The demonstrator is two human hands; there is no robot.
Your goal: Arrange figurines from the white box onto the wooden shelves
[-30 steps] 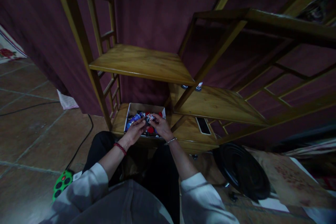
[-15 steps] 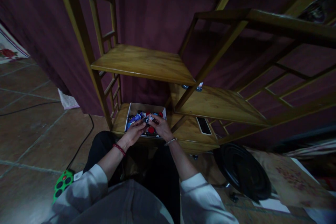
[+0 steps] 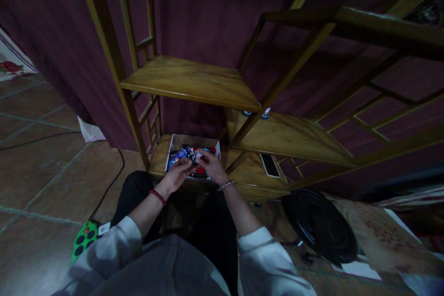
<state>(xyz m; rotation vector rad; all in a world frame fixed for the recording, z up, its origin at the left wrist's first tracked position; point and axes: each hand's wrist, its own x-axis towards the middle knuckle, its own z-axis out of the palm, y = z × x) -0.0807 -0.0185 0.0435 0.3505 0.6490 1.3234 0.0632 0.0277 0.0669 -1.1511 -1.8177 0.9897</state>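
Observation:
A white-walled open box [image 3: 194,140] stands on the lowest wooden shelf, holding several small colourful figurines [image 3: 179,154] in blue, purple, red and black. Just over its front part, my left hand [image 3: 178,173] and my right hand [image 3: 212,168] meet. Between their fingertips is a small figurine [image 3: 198,155] with a pale upper part and a dark base. My left fingers are closed at the dark base, and my right thumb and fingers pinch the pale part. Its details are too small to make out.
Two small figurines, one of them this figurine [image 3: 265,114], stand on the middle shelf [image 3: 294,134]. A phone [image 3: 269,165] lies on the lower shelf. Wooden posts and an upper shelf [image 3: 190,78] frame the space. A green power strip [image 3: 85,239] and a round black seat [image 3: 321,226] are at the sides.
Both hands stay over the box, and the figurine between them seems slightly turned. The view has shifted a little; nothing else visibly moved.

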